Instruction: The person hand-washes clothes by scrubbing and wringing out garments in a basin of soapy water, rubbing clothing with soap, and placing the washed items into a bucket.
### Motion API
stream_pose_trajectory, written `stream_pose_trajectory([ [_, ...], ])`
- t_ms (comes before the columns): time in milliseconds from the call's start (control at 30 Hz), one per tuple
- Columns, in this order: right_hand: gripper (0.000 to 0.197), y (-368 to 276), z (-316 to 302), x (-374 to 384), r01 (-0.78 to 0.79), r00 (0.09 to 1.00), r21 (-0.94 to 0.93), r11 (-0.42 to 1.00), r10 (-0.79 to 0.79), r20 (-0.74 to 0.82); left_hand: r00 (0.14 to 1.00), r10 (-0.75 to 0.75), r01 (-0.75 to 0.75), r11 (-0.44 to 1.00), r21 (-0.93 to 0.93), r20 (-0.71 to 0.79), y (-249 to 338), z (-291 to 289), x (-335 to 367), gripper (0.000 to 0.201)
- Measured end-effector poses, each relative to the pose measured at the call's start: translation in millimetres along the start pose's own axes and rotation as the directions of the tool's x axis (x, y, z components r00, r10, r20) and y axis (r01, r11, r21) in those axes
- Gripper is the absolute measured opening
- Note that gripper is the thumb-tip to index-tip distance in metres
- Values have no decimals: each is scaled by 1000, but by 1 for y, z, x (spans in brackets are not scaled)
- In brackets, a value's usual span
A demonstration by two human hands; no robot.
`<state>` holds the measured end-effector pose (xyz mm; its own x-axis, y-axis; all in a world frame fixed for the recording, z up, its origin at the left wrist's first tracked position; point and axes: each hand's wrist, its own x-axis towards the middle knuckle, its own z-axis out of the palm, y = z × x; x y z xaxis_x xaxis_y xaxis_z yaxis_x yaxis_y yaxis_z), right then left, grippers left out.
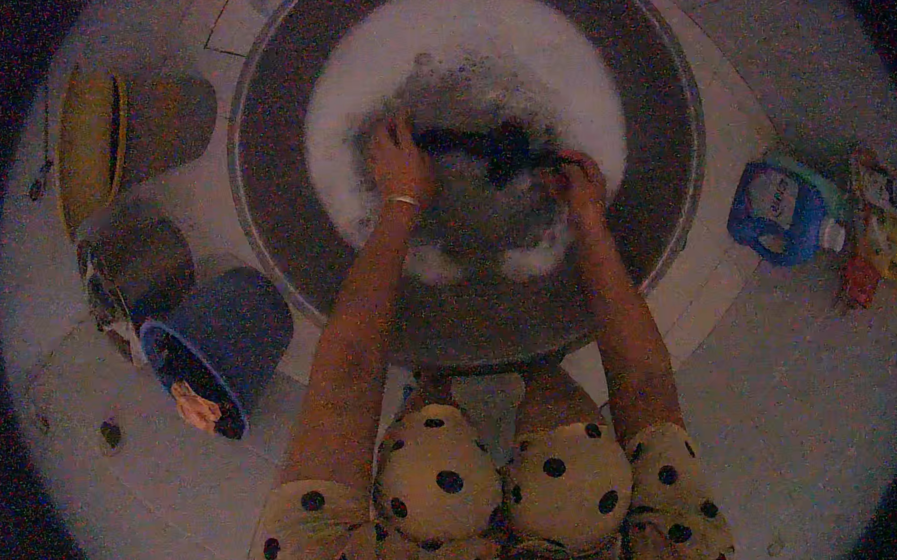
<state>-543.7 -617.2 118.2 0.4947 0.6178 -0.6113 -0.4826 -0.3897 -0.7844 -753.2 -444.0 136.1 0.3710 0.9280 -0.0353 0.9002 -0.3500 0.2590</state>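
Dark wet cloth (488, 153): a bunched, dark piece of fabric lying in the foam at the middle of the wide round metal basin (276, 227), between your two hands.
Basin: a broad shallow tub, ringed inside with white soapsuds (478, 38) that thin out toward the centre.
Left hand (398, 162): your fingers are spread and curled down onto the left edge of the cloth, pressing into it; a thin bangle (402, 199) sits at the wrist. Whether they actually pinch fabric you cannot tell through the foam.
Right hand (581, 184): your fingers are bent tight, closed on a fold at the right edge of the cloth.
Blue plastic bucket (226, 340): tipped on its side just left of the basin's near rim, a scrap of orange cloth (196, 406) at its mouth.
Dark round pot (137, 259): left of the basin, just beyond the bucket.
Yellow tub (87, 146): further left of the basin, standing on edge.
Blue detergent jug (781, 210): right of the basin, lying on the tiled floor (803, 385).
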Motion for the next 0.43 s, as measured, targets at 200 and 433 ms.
stream_pose_trajectory([
  [200,30,99,49,-10,521,817,-808,275,-435,379,679,621,-703,704,102,391,-38,83,-77,47],
  [433,30,89,23,-10,-262,965,33,965,261,33,981,70,-83,994,67,181,11,15,-40,86],
])
